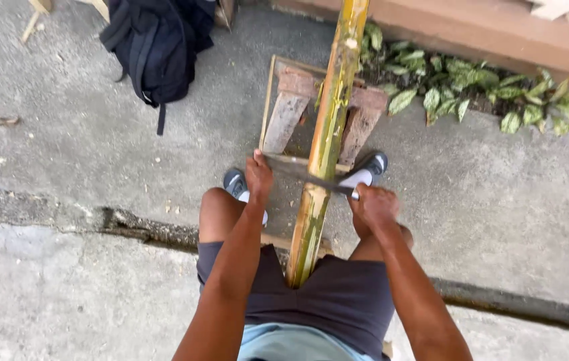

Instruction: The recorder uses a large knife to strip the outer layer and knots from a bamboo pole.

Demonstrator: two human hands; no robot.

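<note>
The person is drawing a long blade (308, 175) across a bamboo pole (328, 134) that is running from the top centre of the frame down between their knees, which reads as a scraping or shaving step; the next stroke would seem to call for even pressure from both ends. The right hand (374, 206) is closing around the handle while the left hand (258, 175) is pressing curled fingers on the blade's far tip. The pole is showing yellow-green, streaked skin and is resting on a wooden stand (291, 110).

One bamboo pole (328, 134), one long blade (311, 175), two hands on it, two grey shoes, one wooden stand (284, 113), one black backpack (157, 40) upper left.
</note>
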